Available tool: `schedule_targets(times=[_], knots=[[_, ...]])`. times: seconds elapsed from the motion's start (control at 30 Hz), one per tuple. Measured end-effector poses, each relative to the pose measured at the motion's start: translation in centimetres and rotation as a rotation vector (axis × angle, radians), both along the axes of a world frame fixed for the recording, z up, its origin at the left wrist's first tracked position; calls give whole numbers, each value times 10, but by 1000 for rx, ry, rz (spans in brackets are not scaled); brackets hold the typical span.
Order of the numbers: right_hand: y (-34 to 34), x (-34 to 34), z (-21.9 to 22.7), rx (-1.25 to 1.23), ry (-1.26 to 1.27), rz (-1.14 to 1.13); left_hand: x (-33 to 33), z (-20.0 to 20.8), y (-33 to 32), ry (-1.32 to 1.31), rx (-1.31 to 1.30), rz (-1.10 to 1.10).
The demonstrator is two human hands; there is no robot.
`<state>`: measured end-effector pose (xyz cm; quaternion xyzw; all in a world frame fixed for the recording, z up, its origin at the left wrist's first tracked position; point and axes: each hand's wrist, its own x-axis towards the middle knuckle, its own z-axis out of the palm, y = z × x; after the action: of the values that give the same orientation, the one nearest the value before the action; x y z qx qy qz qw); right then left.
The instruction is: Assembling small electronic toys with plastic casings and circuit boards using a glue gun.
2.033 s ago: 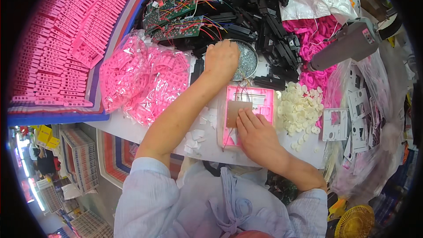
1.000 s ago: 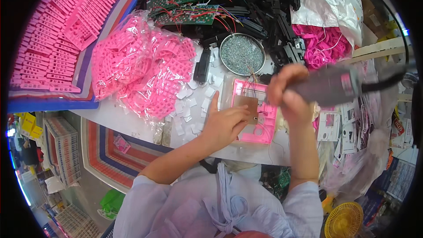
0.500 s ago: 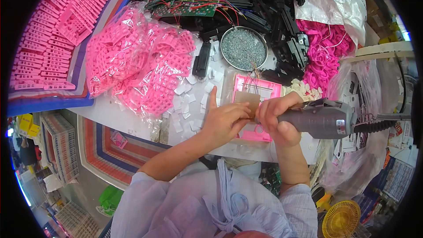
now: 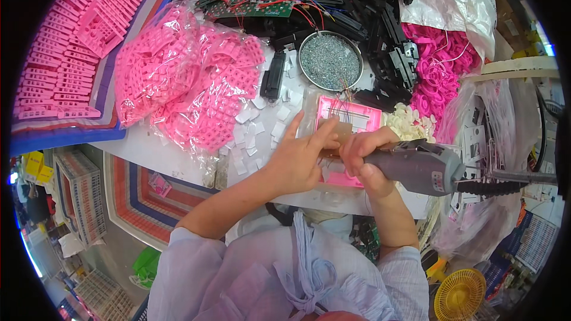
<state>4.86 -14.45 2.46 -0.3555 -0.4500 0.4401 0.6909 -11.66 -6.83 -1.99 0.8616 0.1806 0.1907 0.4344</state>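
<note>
Partly beneath both hands' fingers (image 4: pixel 322 135) lies the pink casing (image 4: pixel 375 120).

The light on the white table (image 4: pixel 148 156) is bright and rather even, and the shadows are quite soft. I notice many small white glints on the clear plastic bags (image 4: pixel 193 86), and the whitish sack (image 4: pixel 449 6) is also shining on its folds. At the far left, a small light (image 4: pixel 13 177) is burned to pure white. The grey power tool (image 4: pixel 414 166) looks fairly sharp, while toward the black round border the blue tray (image 4: pixel 65 144) curves and fine details become soft.
</note>
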Motion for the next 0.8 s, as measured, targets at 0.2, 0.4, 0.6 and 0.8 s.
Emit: schedule_targets(times=[0.2, 0.4, 0.6, 0.8], knots=[[2, -7, -1, -5, -10, 45, 0, 0, 0, 11, 3, 9], [1, -5, 9, -46, -73, 120, -1, -4, 0, 34, 23, 2], [-1, -3, 13, -98, -78, 139, -1, -3, 1, 55, 16, 0], [1, -5, 3, -36, -145, 73, -1, -3, 0, 63, 2, 12]])
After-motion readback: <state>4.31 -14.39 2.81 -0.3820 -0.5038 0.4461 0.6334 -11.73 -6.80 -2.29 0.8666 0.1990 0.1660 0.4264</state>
